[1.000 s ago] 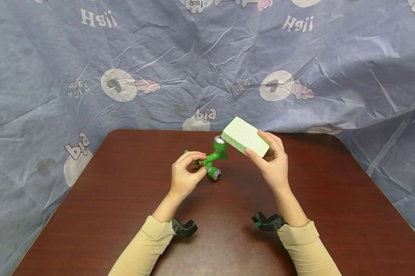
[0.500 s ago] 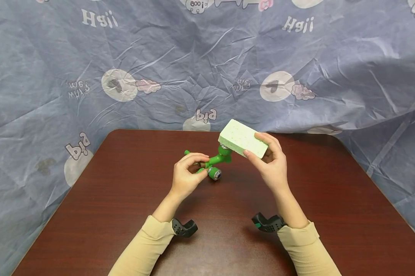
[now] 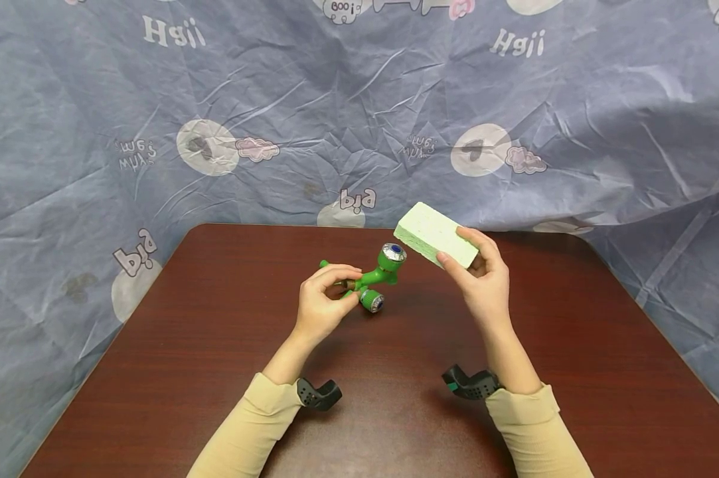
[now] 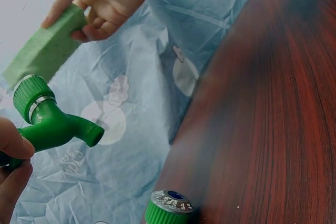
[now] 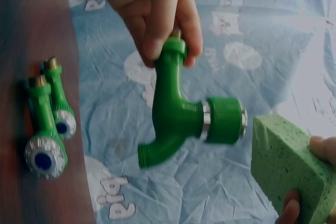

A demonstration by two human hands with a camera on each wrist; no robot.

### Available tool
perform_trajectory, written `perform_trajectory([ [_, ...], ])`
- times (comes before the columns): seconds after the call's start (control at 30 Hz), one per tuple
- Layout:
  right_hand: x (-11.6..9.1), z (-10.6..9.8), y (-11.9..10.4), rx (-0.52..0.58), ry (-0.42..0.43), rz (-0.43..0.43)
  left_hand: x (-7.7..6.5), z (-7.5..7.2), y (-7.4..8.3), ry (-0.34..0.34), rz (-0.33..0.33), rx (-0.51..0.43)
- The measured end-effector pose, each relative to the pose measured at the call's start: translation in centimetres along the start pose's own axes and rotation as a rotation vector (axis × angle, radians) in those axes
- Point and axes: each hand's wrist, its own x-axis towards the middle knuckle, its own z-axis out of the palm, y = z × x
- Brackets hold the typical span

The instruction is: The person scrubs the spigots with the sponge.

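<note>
My left hand (image 3: 323, 302) pinches a green plastic tap (image 3: 372, 277) by its inlet end, above the table. The tap's ribbed knob (image 5: 226, 120), with a silvery cap and blue centre, points toward the sponge, and its spout (image 5: 153, 153) shows in the right wrist view. A pale green sponge (image 3: 433, 234) is held by one end between the thumb and fingers of my right hand (image 3: 484, 282). A small gap separates the sponge from the knob in the right wrist view. Under the held tap, another green tap (image 3: 371, 300) lies on the table, partly hidden by my left hand.
Two more green taps, a nearer one (image 5: 42, 124) and a farther one (image 5: 61, 98), lie side by side on the dark red-brown table (image 3: 216, 345). A wrinkled blue-grey printed cloth (image 3: 359, 99) hangs behind the table. Each wrist wears a black strap mount (image 3: 319, 394).
The sponge first moved left over the held tap's knob, hiding its top, then drew back right and away. The held tap's knob has shifted slightly right, and its blue centre now shows.
</note>
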Motion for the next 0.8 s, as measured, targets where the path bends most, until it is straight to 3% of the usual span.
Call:
perform_trajectory([
  [0.2, -0.4, 0.7, 0.3, 0.002, -0.122, -0.044, 0.0, 0.1, 0.1, -0.007, 0.003, -0.016],
  [0.33, -0.2, 0.4, 0.5, -0.078, -0.058, -0.028, 0.1, -0.1, 0.3, 0.006, -0.012, -0.004],
  [0.5, 0.3, -0.4, 0.5, -0.126, 0.042, 0.017, 0.2, -0.3, 0.2, 0.041, -0.078, -0.037],
  [0.8, 0.3, -0.6, 0.4, -0.159, -0.013, 0.147, 0.5, -0.8, -2.2, 0.147, -0.12, -0.211],
])
